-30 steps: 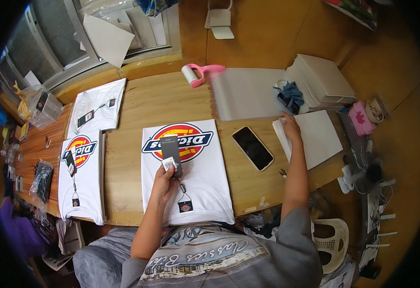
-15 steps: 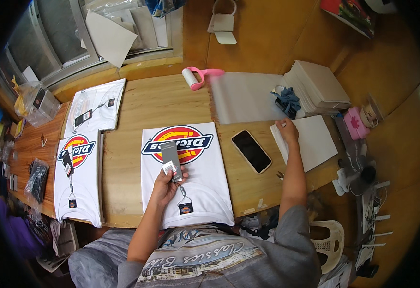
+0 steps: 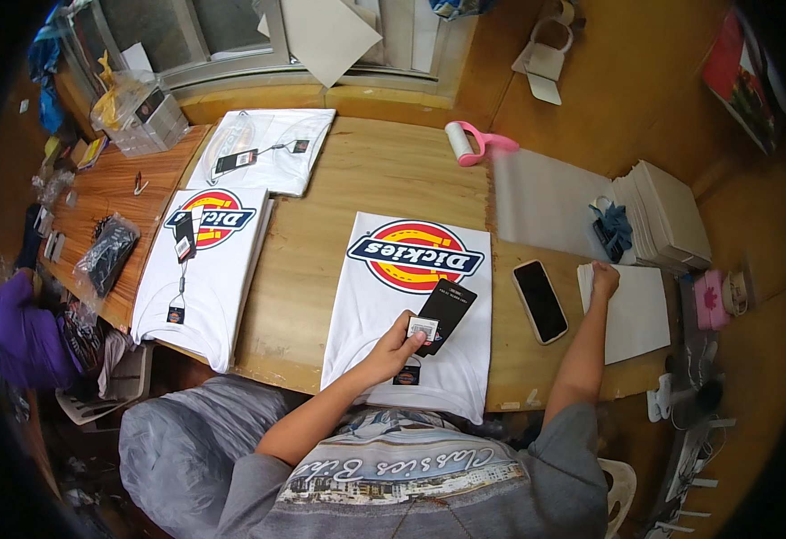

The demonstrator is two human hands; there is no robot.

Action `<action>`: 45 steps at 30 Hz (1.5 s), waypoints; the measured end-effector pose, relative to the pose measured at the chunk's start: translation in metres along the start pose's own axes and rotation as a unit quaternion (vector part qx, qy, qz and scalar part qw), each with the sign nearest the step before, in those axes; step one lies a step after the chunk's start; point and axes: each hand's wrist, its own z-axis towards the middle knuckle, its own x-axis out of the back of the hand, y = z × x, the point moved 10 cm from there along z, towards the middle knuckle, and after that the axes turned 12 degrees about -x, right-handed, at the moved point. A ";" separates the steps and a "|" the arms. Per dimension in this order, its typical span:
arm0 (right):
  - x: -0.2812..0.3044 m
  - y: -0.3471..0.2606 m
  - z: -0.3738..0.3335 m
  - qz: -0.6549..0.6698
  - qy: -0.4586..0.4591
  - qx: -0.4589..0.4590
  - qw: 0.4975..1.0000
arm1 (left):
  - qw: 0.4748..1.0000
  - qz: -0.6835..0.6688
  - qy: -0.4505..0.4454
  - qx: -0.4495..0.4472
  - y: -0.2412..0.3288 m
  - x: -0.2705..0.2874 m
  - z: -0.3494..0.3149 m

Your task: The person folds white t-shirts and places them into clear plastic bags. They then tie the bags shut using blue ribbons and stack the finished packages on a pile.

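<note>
My left hand [image 3: 393, 349] pinches a black hang tag [image 3: 450, 310] with a small white sticker on its lower part. The tag is held above a folded white T-shirt [image 3: 357, 310] whose round red, yellow and blue print faces up. At the shirt's collar a black label [image 3: 406, 375] shows, partly behind my hand. My right hand [image 3: 605, 280] is closed at the far left edge of a stack of white sheets [image 3: 642, 314]; what its fingers hold, if anything, is hidden. Between the shirt and the sheets lies a dark-screened phone [image 3: 539, 302].
Tagged white T-shirts [image 3: 200, 278] are stacked at left, with a plastic-covered shirt [image 3: 263, 148] behind. A pink lint roller [image 3: 481, 144] lies at the back. Clear plastic sheets [image 3: 546, 199], blue cloth [image 3: 615, 228] and a pile of boards [image 3: 667, 216] occupy the right rear.
The view has shifted, so the table sits further right and lower. My left hand has turned the hang tag, which now tilts rightward. My right hand stays at the sheets, its fingers now curled in.
</note>
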 end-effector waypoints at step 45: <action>-0.118 -0.088 -0.252 0.035 -0.258 0.175 0.949 | 0.879 0.373 0.298 -0.004 -0.015 0.166 0.043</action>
